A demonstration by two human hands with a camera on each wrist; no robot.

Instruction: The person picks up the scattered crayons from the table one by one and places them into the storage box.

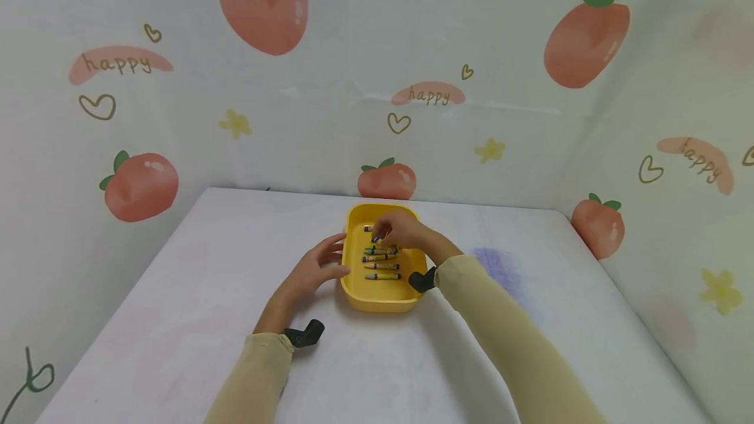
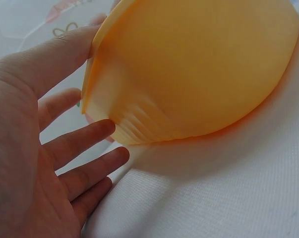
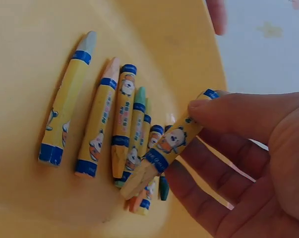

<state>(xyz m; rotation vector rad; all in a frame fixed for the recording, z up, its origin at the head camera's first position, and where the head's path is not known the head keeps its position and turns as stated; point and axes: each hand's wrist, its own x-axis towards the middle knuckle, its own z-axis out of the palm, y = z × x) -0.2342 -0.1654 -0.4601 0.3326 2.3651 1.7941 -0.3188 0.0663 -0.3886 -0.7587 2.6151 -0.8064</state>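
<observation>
A yellow plastic tray [image 1: 383, 306] holds several crayons with yellow and blue wrappers. My right hand [image 1: 400, 229] is over its far part. In the right wrist view, thumb and fingers pinch a pale cream-tipped crayon [image 3: 171, 141], tilted above the others. Below it lie a grey crayon [image 3: 67, 104], a peach crayon [image 3: 98, 129] and a green-tipped crayon [image 3: 141, 106], with more overlapping behind. My left hand [image 1: 315, 267] is at the tray's left side. In the left wrist view its thumb touches the rim of the tray [image 2: 199, 64], while the other fingers spread beside the wall.
The tray stands on a white-covered table [image 1: 365, 365], near its far edge. A purple smudge [image 1: 497, 270] marks the cover to the right. Behind hangs a white cloth [image 1: 330, 110] printed with fruit, hearts and flowers.
</observation>
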